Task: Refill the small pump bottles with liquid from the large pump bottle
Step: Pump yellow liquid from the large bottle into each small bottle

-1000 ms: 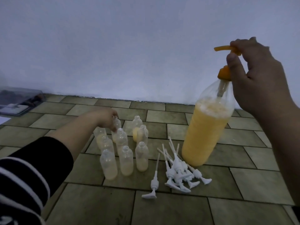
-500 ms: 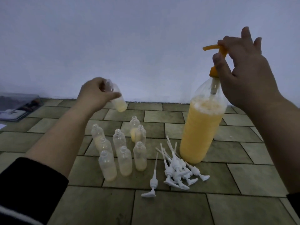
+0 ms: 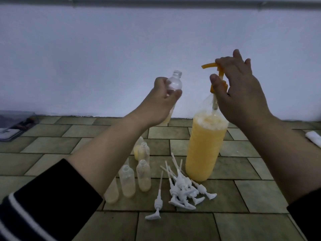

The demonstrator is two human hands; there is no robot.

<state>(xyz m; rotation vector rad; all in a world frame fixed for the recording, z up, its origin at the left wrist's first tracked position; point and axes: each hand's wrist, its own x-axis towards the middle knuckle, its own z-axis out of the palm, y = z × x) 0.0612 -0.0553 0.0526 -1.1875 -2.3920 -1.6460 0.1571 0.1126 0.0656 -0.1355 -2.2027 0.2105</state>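
Orange-yellow liquid filled the large pump bottle (image 3: 205, 146) at 3 o'clock of the small bottles (image 3: 143, 174). From my head view, my left hand (image 3: 162, 100) had lifted one clear small bottle (image 3: 173, 84) from the floor cluster toward the orange pump (image 3: 215, 73), fingers wrapped round it; my right hand (image 3: 243, 94) pinched the pump, ready to dispense

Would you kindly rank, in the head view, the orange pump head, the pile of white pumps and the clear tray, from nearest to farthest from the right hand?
1. Orange pump head: gripped by the right hand, atop the large bottle.
2. Pile of white pumps: on the floor below, toward the left.
3. Clear tray: far left, by the wall.
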